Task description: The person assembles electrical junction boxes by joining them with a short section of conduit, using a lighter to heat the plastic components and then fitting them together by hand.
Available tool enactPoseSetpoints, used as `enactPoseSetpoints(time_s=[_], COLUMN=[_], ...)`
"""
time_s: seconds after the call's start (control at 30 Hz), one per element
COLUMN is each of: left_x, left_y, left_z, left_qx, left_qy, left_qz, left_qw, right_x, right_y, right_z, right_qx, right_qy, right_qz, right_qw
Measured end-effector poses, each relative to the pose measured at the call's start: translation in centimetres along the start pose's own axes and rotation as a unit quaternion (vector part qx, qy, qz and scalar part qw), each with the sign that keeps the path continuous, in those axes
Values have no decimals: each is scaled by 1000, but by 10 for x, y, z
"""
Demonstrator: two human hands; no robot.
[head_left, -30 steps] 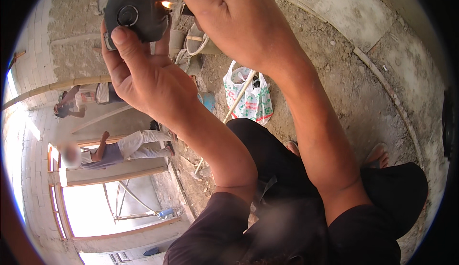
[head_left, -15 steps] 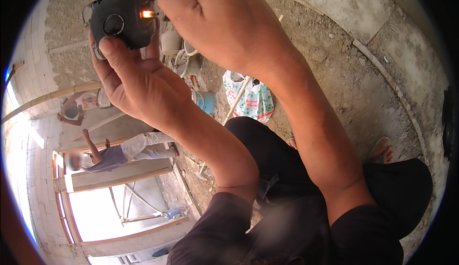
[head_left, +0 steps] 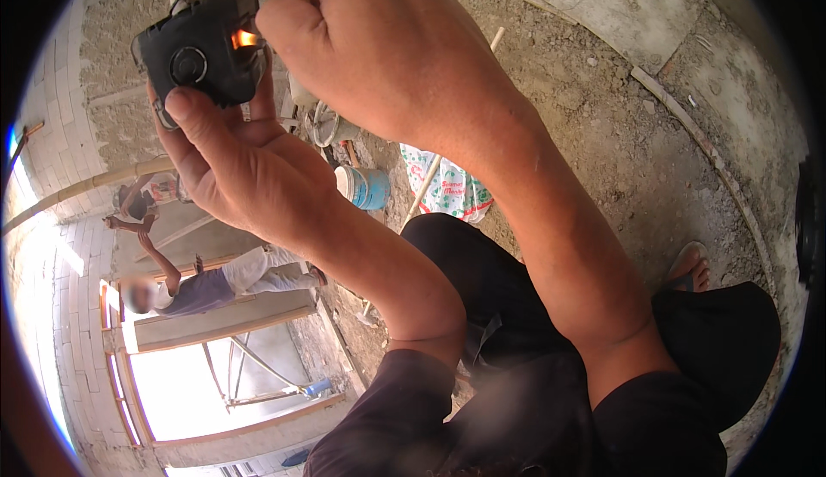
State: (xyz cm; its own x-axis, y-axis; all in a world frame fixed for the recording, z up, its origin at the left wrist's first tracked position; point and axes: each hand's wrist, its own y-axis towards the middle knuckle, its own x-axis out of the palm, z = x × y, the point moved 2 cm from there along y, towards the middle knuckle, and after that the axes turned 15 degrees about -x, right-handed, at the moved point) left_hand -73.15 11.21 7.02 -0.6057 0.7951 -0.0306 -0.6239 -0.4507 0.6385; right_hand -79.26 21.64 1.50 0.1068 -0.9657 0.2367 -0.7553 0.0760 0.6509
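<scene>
There is one printed plastic bag (head_left: 452, 191), with one thin pale stick (head_left: 421, 195) crossing in front of it. To the bag's left are one blue bucket (head_left: 372, 190), two co-workers (head_left: 202, 295) and, farther off, one curved bamboo pole (head_left: 86, 188). The containers behind the bucket are partly hidden, so their number cannot be told. Up and left from the bag are one black device (head_left: 194, 57) and one orange flame (head_left: 246, 39). The person's hands number two: left hand (head_left: 249, 172) left of the bag, right hand (head_left: 379, 55) above it. One sandalled foot (head_left: 692, 266) shows to its right.
</scene>
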Motion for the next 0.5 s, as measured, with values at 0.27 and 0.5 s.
enactPoseSetpoints(time_s=[0.27, 0.5], left_x=[-2, 0], left_y=[0, -2], left_z=[0, 3], left_qx=[1, -2], left_qy=[-12, -3], left_qz=[-5, -7], left_qw=[1000, 1000], right_x=[0, -1], right_y=[-1, -1], right_z=[1, -2], right_qx=[-4, 12], right_qy=[1, -1], right_qz=[-5, -27], right_qw=[1000, 1000])
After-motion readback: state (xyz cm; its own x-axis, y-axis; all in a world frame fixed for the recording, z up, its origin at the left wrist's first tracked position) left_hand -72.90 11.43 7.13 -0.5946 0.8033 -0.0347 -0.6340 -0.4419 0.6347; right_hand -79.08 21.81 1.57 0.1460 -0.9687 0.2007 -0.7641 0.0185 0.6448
